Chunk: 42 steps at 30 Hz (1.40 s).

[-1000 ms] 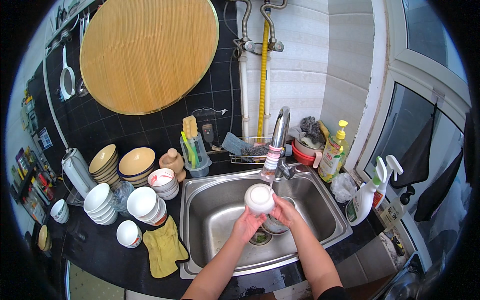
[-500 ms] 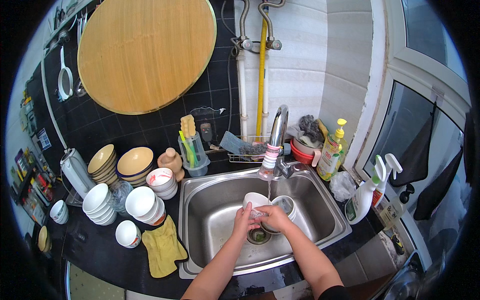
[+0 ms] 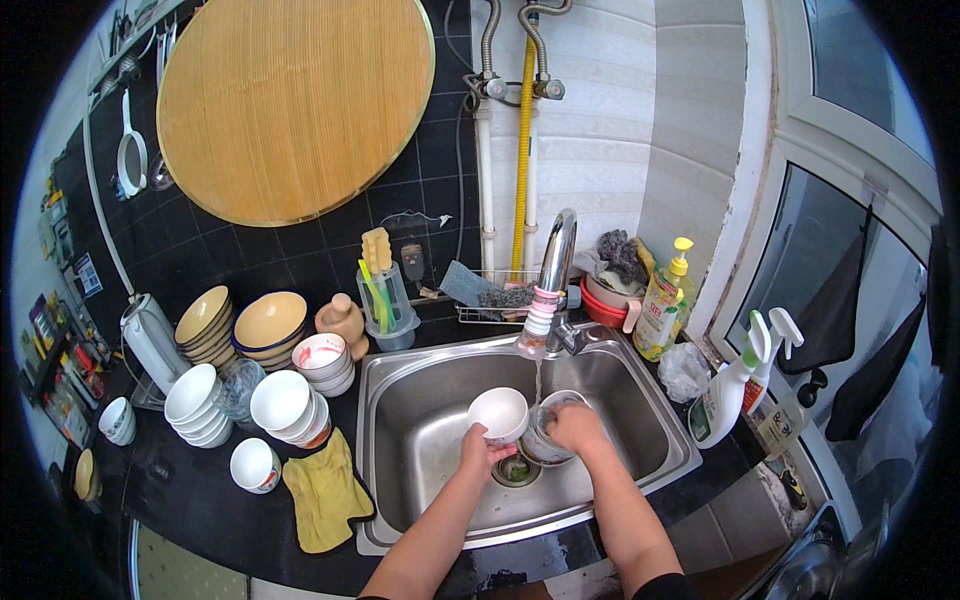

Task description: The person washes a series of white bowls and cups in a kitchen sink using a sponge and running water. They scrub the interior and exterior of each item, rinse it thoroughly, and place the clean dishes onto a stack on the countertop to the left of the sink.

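In the sink [image 3: 420, 505], my left hand [image 3: 482, 450] grips a small white bowl [image 3: 497, 412] by its lower side, tilted with its mouth up. My right hand [image 3: 577, 428] reaches down among other bowls beside it, its fingers curled and mostly hidden. Under that hand lies a greyish, see-through item [image 3: 540, 438] that I cannot make out, next to a white bowl rim [image 3: 566, 396]. A thin stream of water runs from the faucet [image 3: 557, 255] between the two hands. The drain [image 3: 516, 470] shows just below them.
Stacked white bowls [image 3: 285, 402], beige bowls [image 3: 270, 325] and a yellow cloth [image 3: 325, 495] are on the left counter. Behind the sink stands a wire rack [image 3: 490, 313]. Dish soap [image 3: 664, 305] and a spray bottle [image 3: 722, 405] stand to the right.
My hands have moved apart. My left hand has drawn the white bowl slightly left and down; my right hand has left it and reached right, into the other bowls.
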Motion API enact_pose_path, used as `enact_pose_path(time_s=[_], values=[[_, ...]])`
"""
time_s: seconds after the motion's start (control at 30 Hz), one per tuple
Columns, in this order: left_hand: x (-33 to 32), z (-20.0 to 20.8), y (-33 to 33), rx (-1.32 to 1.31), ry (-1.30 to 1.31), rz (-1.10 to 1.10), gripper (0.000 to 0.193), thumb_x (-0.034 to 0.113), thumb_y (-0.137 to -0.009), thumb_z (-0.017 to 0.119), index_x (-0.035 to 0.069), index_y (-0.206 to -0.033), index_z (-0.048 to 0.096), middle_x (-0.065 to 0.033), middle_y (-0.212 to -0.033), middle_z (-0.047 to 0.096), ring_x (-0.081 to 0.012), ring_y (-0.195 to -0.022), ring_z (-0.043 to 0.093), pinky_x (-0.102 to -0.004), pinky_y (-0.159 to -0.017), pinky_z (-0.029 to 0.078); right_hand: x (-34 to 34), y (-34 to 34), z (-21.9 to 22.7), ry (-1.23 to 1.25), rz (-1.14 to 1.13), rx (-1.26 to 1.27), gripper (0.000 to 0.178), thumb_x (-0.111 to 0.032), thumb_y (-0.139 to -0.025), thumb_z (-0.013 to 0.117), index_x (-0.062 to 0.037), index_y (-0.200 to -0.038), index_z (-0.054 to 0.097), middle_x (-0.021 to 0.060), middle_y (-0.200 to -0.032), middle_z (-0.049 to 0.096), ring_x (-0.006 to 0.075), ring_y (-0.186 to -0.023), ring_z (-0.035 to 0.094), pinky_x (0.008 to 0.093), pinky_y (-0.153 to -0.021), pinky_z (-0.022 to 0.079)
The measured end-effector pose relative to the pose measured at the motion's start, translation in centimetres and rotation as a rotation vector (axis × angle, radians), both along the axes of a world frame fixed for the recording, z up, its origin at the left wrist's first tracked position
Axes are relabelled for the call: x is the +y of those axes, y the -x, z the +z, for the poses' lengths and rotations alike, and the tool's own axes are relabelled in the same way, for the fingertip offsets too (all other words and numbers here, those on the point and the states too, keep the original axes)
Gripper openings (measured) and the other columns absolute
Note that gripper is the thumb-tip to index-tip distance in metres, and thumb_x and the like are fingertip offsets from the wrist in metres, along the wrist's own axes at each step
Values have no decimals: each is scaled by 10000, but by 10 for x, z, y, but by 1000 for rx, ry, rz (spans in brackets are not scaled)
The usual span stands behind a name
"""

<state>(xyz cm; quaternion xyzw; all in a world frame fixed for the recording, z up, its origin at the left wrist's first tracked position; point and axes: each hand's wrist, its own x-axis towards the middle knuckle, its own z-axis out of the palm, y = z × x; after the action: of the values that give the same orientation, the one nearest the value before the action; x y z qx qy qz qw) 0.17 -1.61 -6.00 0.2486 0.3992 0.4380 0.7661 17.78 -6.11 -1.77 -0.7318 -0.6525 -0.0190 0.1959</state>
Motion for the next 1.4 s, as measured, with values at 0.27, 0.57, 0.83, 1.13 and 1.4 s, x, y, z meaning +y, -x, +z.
enact_pose_path(time_s=[0.27,0.57,0.83,1.13,1.4], values=[[3,-5,3,92,-19,1,416,214,-779,371,-70,-1082,394,-226,-895,526,-300,-663,577,-358,-478,523,5,0,-11,470,82,-366,296,-153,-667,556,-64,-941,625,116,-913,628,242,-869,600,382,-818,427],[-5,8,2,377,-222,123,316,165,-780,370,-54,-1001,424,-198,-850,537,-236,-569,574,-293,-385,486,-3,-9,7,344,161,-113,250,-217,-735,581,-51,-918,615,141,-885,616,287,-845,589,372,-750,461],[-3,-3,4,828,-590,242,412,80,-739,405,-82,-1118,395,-257,-1008,510,-339,-893,538,-394,-748,442,4,-9,4,162,-36,328,360,-288,-760,574,-25,-1006,568,191,-962,587,330,-910,557,392,-812,420],[-37,62,7,1228,-982,311,498,-7,-712,511,7,-1185,355,-201,-1085,445,-369,-1013,450,-416,-853,381,37,-31,-42,-166,-269,993,522,-302,-805,566,108,-1110,460,215,-1057,552,278,-969,541,327,-850,396],[-42,84,18,1418,-1198,329,544,-7,-664,570,13,-1172,375,-153,-1025,471,-327,-942,484,-398,-760,438,42,-18,-37,-21,-165,1824,374,-275,-863,496,38,-1065,482,136,-1051,548,254,-944,545,425,-813,426]])
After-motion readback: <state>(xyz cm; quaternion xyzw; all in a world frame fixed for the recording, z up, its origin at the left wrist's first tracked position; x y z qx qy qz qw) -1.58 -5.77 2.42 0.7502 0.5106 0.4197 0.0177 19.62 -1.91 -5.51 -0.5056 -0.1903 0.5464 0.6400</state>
